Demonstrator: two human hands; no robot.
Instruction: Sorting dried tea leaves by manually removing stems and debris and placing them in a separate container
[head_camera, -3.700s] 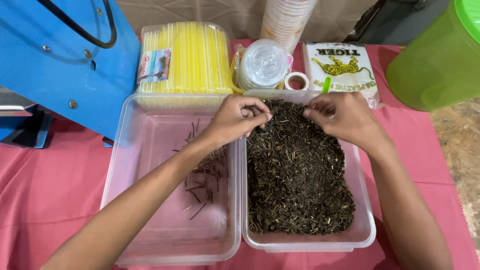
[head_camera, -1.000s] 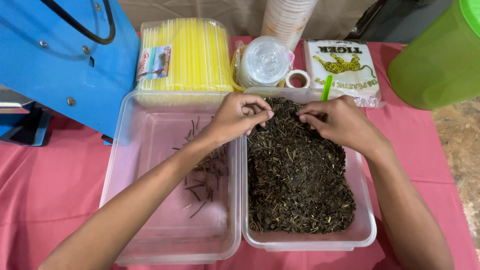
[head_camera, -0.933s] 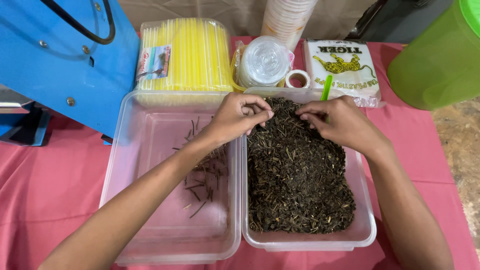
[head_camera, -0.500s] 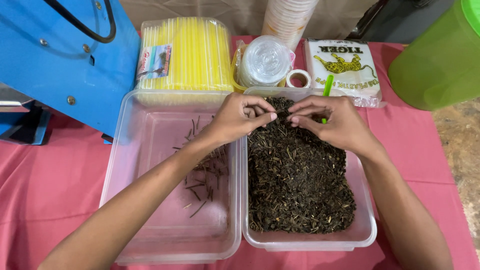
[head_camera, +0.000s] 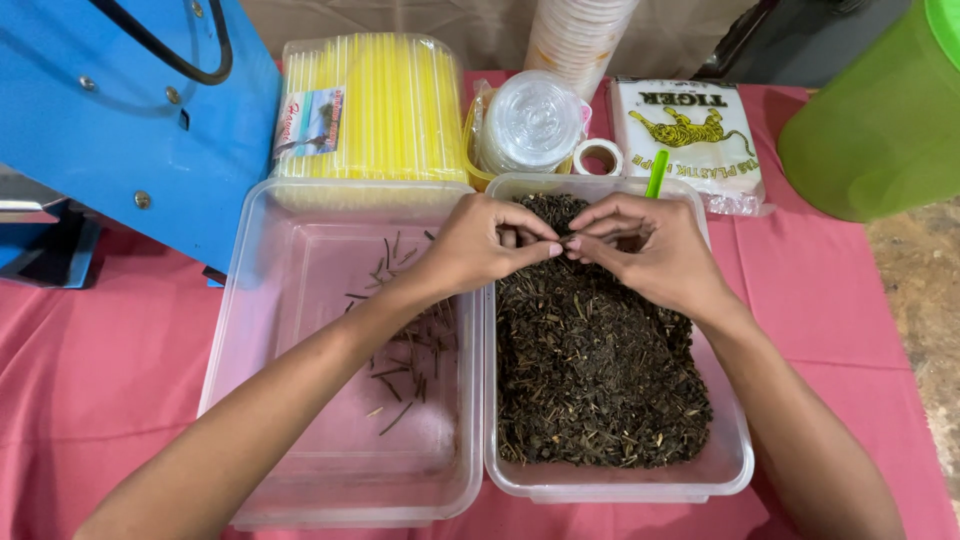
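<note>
Right now my left hand (head_camera: 478, 250) and right hand (head_camera: 650, 255) meet fingertip to fingertip over the far end of the right tub (head_camera: 735, 455), pinched together on what looks like a small bit plucked from the dark dried leaves (head_camera: 590, 370) directly beneath them; the bit itself is too small for me to make out. Just beside it, touching wall to wall, the left tub (head_camera: 250, 350) holds a few thin dark stems (head_camera: 405, 345) under my left wrist, their long axes mostly running away from me; my left hand is the nearer one to them, both tubs resting on the pink-covered bench (head_camera: 90, 380).
</note>
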